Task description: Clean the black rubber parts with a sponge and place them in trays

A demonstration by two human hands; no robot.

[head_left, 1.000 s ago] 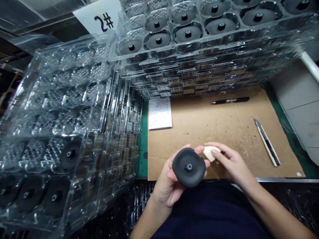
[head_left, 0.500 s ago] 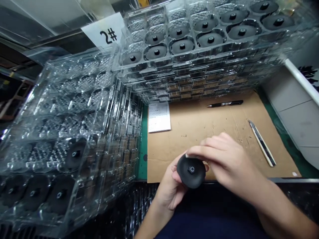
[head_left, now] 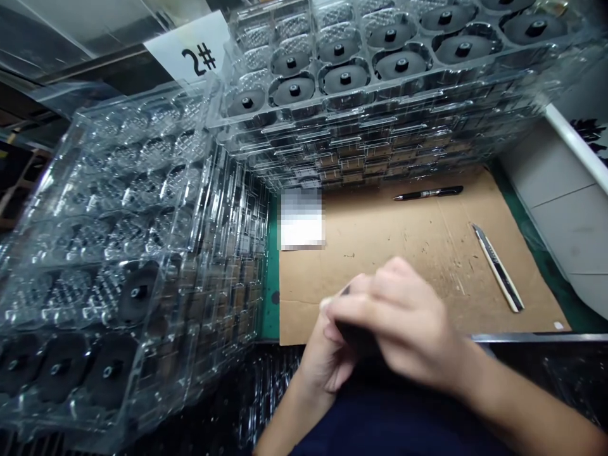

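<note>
My left hand (head_left: 325, 361) grips a round black part (head_left: 356, 339) from below, near the front edge of the cardboard sheet (head_left: 427, 247). Only a dark sliver of the part shows. My right hand (head_left: 399, 323) lies over the part with its fingers pressed together and reaching left across it. It is blurred by motion. The small white piece it held earlier is hidden under the fingers.
A stack of clear blister trays (head_left: 118, 253) with several black parts stands on the left. A taller stack of trays (head_left: 380, 114) stands behind, its top tray filled with black parts. A pen (head_left: 427, 193), a utility knife (head_left: 498, 269) and a paper slip (head_left: 303, 221) lie on the cardboard.
My right hand has swept left across the face of the black part and now covers nearly all of it. The left hand has held the part in the same place.
</note>
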